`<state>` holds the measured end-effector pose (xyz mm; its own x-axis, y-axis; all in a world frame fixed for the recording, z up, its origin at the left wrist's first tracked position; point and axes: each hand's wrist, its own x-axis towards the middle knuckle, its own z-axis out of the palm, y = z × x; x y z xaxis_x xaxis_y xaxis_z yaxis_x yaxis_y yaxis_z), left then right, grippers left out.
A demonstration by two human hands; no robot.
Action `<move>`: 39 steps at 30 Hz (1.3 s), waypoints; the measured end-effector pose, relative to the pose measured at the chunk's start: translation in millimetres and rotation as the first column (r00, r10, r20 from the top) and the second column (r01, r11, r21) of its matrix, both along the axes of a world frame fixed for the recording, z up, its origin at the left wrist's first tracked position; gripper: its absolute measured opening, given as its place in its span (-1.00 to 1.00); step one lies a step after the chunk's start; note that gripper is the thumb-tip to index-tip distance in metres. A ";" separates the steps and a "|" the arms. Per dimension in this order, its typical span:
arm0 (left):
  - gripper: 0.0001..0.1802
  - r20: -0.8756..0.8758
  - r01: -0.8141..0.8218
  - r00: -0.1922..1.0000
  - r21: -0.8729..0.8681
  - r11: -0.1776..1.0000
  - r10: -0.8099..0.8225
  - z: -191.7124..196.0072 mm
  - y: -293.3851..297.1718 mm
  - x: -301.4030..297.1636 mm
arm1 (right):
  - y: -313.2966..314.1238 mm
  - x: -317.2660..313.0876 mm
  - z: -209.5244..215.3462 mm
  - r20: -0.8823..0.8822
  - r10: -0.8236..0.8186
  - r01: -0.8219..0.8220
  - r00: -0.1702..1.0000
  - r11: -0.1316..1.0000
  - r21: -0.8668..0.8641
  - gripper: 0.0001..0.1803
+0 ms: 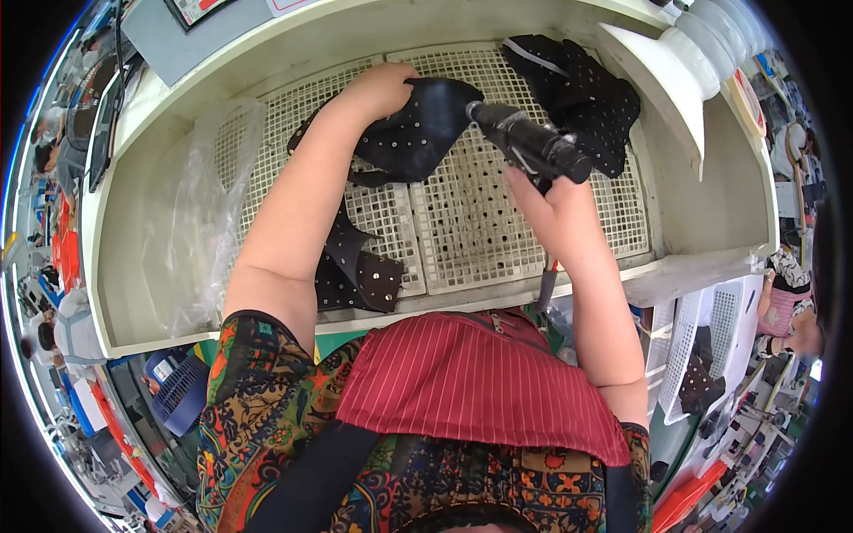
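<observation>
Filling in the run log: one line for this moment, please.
left hand: holds black studded piece | right hand: grips black spray gun, nozzle at piece | over white grid tray

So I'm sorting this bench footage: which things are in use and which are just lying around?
In use:
left hand holding studded black piece
right hand gripping black spray gun

Lying about:
black studded pieces
studded piece
clear plastic bag

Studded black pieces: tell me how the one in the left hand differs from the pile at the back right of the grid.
The held piece is lifted off the grid, gripped by the left hand, with the right hand's black tool at it; the back-right pile lies untouched. The held piece is one curved piece; the pile looks like several, crumpled. Both are black with small pale studs.
</observation>
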<state>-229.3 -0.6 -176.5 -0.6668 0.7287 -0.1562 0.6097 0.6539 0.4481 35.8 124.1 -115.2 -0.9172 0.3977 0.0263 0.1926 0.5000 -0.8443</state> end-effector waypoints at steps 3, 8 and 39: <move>-0.65 -0.009 -0.002 1.000 0.010 1.000 0.002 0.4 -3.0 0.6 | 3.3 6.1 2.9 -0.031 0.005 -0.001 0.999 0.990 0.141 -0.62; -0.67 0.086 -0.043 0.995 0.002 0.999 0.042 9.9 -5.9 6.5 | 1.0 24.0 2.8 0.180 0.087 -0.099 0.980 0.993 0.062 -0.60; -0.65 0.034 -0.047 0.998 0.012 0.999 0.046 17.3 -9.9 24.1 | 7.8 35.4 6.7 -0.035 -0.093 0.096 0.995 0.993 0.073 -0.61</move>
